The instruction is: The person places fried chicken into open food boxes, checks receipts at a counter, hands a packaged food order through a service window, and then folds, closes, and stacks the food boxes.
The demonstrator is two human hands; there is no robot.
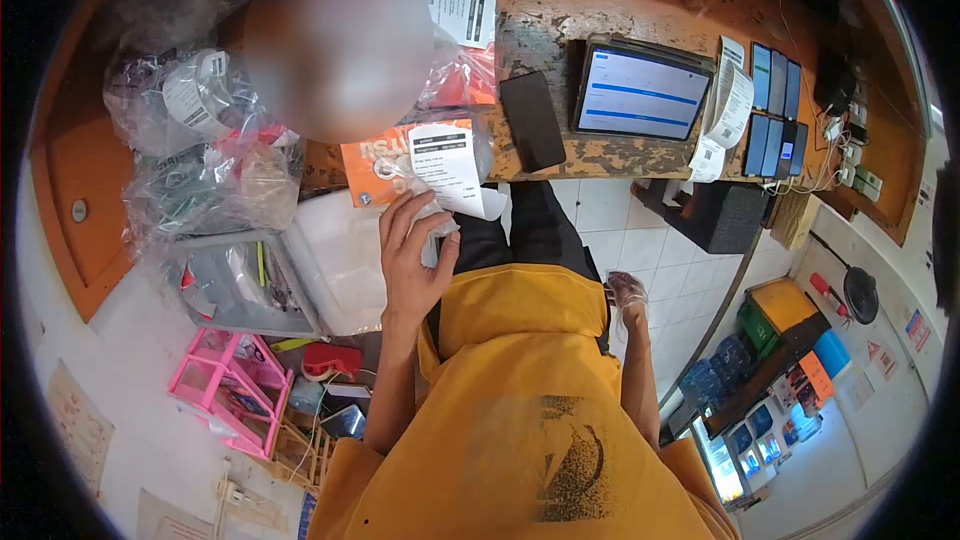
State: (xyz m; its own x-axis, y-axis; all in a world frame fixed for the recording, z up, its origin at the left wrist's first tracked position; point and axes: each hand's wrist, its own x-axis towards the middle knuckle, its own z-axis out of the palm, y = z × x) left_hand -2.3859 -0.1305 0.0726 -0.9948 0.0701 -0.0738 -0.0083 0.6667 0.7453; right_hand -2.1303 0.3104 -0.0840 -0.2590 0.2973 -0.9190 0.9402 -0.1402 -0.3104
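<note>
My left hand (412,252) is closed on the lower end of a clear plastic bag (400,168) at the table's front edge. A white printed receipt (446,162) lies over an orange printed sheet (377,168) just beyond the fingers. My right hand (627,298) hangs low beside my right leg, over the tiled floor. Something clear, like thin plastic, shows around its fingers, but the hand is too small to make out well.
A black phone (533,122), a lit tablet (644,89), a curled receipt strip (731,108) and several phones (772,110) lie on the worn table (600,162). Plastic-wrapped parcels (205,140) pile up at left, above a grey bin (235,285). A blurred round patch hides the table's upper left.
</note>
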